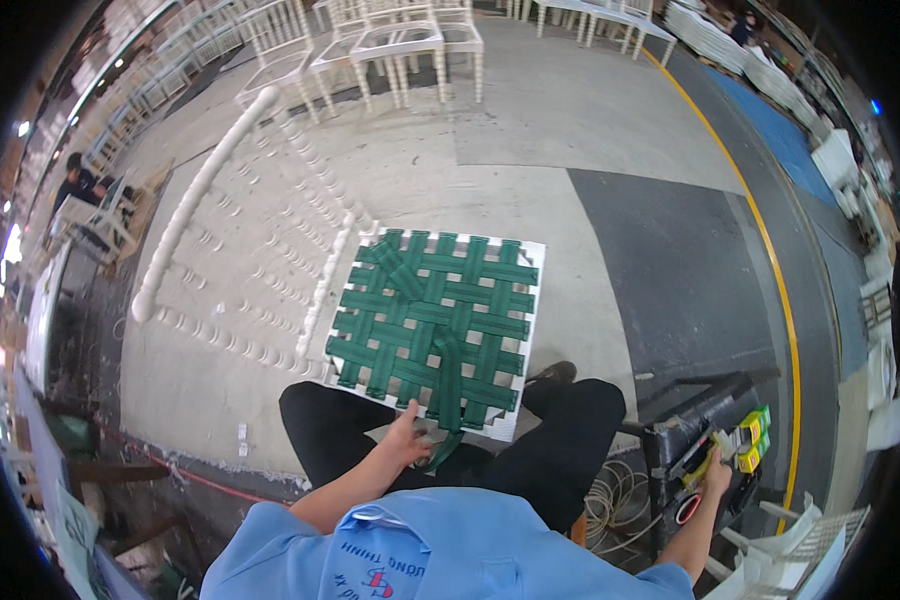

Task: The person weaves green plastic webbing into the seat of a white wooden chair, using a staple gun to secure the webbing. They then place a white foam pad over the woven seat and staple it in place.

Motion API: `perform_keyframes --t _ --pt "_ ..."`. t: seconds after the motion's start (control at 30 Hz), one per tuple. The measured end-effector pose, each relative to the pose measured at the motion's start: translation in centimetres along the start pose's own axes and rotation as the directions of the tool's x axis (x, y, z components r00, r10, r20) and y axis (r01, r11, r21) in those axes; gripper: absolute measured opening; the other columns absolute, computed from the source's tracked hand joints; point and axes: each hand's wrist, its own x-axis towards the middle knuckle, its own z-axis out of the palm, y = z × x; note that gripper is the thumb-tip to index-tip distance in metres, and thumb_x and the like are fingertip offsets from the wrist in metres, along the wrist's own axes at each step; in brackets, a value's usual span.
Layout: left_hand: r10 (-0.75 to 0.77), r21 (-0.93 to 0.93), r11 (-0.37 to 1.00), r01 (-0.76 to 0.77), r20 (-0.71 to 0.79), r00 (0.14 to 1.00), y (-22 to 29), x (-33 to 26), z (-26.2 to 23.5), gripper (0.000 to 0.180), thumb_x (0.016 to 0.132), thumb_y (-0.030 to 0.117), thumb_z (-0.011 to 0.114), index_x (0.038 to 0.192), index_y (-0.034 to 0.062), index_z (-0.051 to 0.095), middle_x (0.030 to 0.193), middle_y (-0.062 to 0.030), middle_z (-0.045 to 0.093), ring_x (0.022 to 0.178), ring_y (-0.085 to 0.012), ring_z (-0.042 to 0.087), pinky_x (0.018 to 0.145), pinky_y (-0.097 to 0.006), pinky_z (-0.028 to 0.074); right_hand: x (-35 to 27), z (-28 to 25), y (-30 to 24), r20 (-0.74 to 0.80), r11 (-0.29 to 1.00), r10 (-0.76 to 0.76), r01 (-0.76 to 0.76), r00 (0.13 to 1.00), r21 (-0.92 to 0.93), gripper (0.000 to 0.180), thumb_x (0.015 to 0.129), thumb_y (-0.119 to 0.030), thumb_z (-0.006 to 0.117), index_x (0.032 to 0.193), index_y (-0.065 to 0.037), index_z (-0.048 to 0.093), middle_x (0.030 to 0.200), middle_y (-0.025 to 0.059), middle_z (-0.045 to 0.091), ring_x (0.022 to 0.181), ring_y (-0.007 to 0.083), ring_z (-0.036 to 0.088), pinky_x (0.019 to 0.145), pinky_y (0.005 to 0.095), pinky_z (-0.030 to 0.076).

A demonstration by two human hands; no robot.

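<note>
A white chair with a spindled back [205, 180] lies tipped in front of me. Its seat frame [532, 300] rests by my knees, covered in woven green webbing [420, 300]. One loose green strap [450, 385] runs over the weave and hangs past the near edge. There my left hand [405, 440] is closed beside the seat edge, its curled fingers at the hanging strap. Off to the right, my right hand [716, 474] closes around something on the black work stand [665, 450]; what it holds is partly hidden. Next to it lies a yellow and green box [754, 438].
A red-rimmed roll [687, 509] sits on the stand, and a coiled pale hose [610, 505] lies on the floor beside it. White chair frames [395, 40] stand ahead. Another person [78, 185] sits at the far left. A yellow floor line [770, 250] runs along the right.
</note>
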Motion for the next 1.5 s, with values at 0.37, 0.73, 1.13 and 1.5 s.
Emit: perform_keyframes --t 0.37,0.73,1.13,1.5 --pt "0.361 0.107 0.93 -0.351 -0.089 0.928 3.3 3.9 1.8 0.04 0.111 0.048 0.055 0.129 0.0128 0.061 0.098 -0.0053 0.068 0.07 -0.0214 0.061 0.061 -0.041 0.046 -3.4 -2.8 -3.4 0.05 0.777 -0.52 0.447 0.853 0.443 0.044 0.103 -0.036 0.073 0.122 0.003 0.073 0.11 0.0135 0.074 0.103 0.0213 0.067 0.092 0.0375 0.053" --pt "0.825 0.467 0.455 -0.758 0.098 0.556 4.9 5.2 4.0 0.041 0.1 0.035 0.071 0.121 0.0002 0.072 0.098 -0.0079 0.076 0.078 -0.0224 0.069 0.072 -0.041 0.054 -16.2 6.6 -10.5 0.31 0.605 -0.679 0.27 0.665 0.749 0.026 0.104 -0.023 0.072 0.123 -0.006 0.073 0.095 -0.0002 0.07 0.076 0.0094 0.064 0.066 0.0241 0.05" --pt "0.103 0.439 0.783 -0.441 0.607 0.788 -12.4 -2.3 2.6 0.023 0.106 0.017 0.069 0.125 0.0039 0.072 0.112 -0.003 0.075 0.096 -0.0126 0.068 0.088 -0.033 0.056 -39.3 20.3 -32.6 0.775 0.855 -0.508 -0.332 -0.377 0.399 0.052 0.116 -0.046 0.042 0.137 -0.002 0.059 0.123 0.0141 0.071 0.094 0.0253 0.071 0.078 0.0419 0.057" --pt "0.217 0.027 0.974 -0.226 0.188 0.958 1.7 5.5 3.9 0.1 0.09 0.078 0.068 0.164 0.0183 0.037 0.157 -0.018 0.05 0.133 -0.0405 0.057 0.108 -0.063 0.046 -42.0 23.5 -31.1 0.811 0.813 -0.581 0.023 0.071 0.581 0.031 0.115 -0.035 0.046 0.102 -0.01 0.059 0.068 -0.0011 0.049 0.049 0.0131 0.038 0.047 0.0331 0.034"
